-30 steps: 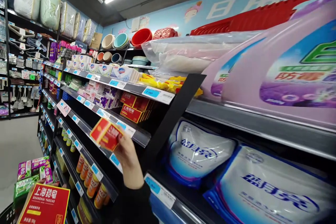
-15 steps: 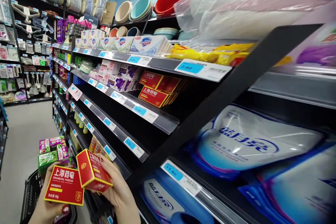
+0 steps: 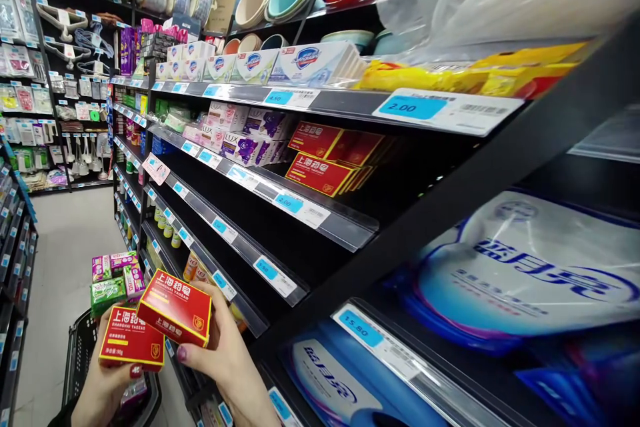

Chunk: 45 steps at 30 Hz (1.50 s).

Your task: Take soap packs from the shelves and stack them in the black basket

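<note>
In my left hand (image 3: 103, 377) is a red soap box (image 3: 131, 341) with yellow edges, its printed front facing me. My right hand (image 3: 227, 353) grips a second red soap box (image 3: 176, 307), thumb at its lower corner and fingers behind it. This box overlaps the upper right part of the first one. Below my left hand, a black basket (image 3: 80, 347) shows, partly hidden by the hands. Green and purple packs (image 3: 113, 283) rise just beyond my left hand. Matching red soap boxes (image 3: 320, 170) sit stacked on the shelf ahead.
A black shelf unit slants along my right, with price labels (image 3: 300, 210) on its edges. White soap boxes (image 3: 315, 63) and yellow packets (image 3: 425, 77) line an upper shelf. Large blue and white bags (image 3: 540, 267) lie at the right. Grey floor (image 3: 70, 227) runs down the aisle.
My right hand has turned its soap box so the broad printed face shows, thumb now in sight. The view has shifted, moving the shelves rightward in the picture.
</note>
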Available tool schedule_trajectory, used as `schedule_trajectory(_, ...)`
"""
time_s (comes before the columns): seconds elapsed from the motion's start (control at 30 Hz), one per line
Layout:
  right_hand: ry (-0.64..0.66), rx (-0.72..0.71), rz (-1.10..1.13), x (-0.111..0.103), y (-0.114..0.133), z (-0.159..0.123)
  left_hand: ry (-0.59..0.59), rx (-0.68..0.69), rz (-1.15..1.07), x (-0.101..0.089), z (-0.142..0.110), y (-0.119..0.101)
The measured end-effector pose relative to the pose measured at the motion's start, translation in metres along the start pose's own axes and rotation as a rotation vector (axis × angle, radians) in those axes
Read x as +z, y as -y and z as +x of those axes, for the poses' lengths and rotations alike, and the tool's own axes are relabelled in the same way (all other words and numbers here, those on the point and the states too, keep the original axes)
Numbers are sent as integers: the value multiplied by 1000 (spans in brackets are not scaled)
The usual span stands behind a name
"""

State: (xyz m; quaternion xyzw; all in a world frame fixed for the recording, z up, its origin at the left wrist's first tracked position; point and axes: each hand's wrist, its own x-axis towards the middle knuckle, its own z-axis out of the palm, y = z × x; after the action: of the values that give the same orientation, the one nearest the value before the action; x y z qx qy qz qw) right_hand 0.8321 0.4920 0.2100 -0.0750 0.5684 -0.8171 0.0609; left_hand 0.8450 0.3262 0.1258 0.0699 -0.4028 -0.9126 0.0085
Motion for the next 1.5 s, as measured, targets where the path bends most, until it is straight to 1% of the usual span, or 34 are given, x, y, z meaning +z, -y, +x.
schedule_trajectory(0.03,-2,-22,-96,3,0,-1,-7,10,-8,0,1,1)
schedule_trajectory(0.07,-30,-58,-230,6,-1,-2,-16,21,-17,-1,2,2)
schedule_trajectory(0.13,-129,-167,-540,13,0,-4,-23,39,-29,0,2,3)
schedule_trajectory(0.2,-183,-266,-750,21,2,-6,-11,52,-35,1,2,5)
schedule_trajectory(0.27,-164,-328,-812,28,4,-8,-2,55,-34,1,3,7)
schedule_trajectory(0.37,-139,-376,-817,33,7,-9,6,53,-33,-2,5,11)
schedule_trajectory(0.43,-170,-355,-713,30,9,-6,26,59,-26,-5,7,13)
schedule_trajectory(0.47,-177,-316,-581,27,9,-4,30,57,-21,-6,7,12)
schedule_trajectory(0.53,-143,-167,-172,18,7,4,12,42,-11,-6,6,10)
schedule_trajectory(0.6,-73,31,269,9,4,11,-15,30,-3,-4,4,8)
schedule_trajectory(0.63,-52,113,437,5,1,14,-23,29,0,-3,2,7)
schedule_trajectory(0.67,-48,178,554,3,-2,16,-22,31,-1,-2,1,6)
schedule_trajectory(0.7,-51,219,630,2,-5,17,-17,34,-3,-2,0,6)
schedule_trajectory(0.77,-46,247,697,2,-10,18,-19,33,-4,-2,0,6)
schedule_trajectory(0.83,-41,243,713,4,-15,17,-28,37,0,-3,0,7)
schedule_trajectory(0.9,-73,194,704,7,-18,16,-31,33,1,-3,-1,7)
schedule_trajectory(0.97,-138,66,624,8,-22,15,-24,25,-1,-3,-2,6)
schedule_trajectory(1.03,-160,-82,443,8,-28,12,-15,25,-1,-3,-3,6)
schedule_trajectory(1.07,-143,-140,338,8,-32,11,-11,29,-3,-4,-4,7)
schedule_trajectory(1.13,-69,-211,141,7,-42,8,-3,44,-22,-4,-5,10)
schedule_trajectory(1.2,-2,-260,-27,6,-53,6,-5,59,-41,-4,-5,13)
schedule_trajectory(1.27,28,-303,-167,6,-62,6,-18,83,-52,-3,-5,14)
schedule_trajectory(1.33,41,-324,-275,6,-67,6,-53,154,-43,0,-4,13)
schedule_trajectory(1.4,79,-315,-358,5,-67,6,-89,236,-18,0,-4,11)
schedule_trajectory(1.43,110,-299,-404,4,-65,6,-92,251,0,-2,-3,10)
schedule_trajectory(1.5,166,-256,-501,-1,-63,5,-45,204,3,-7,-3,12)
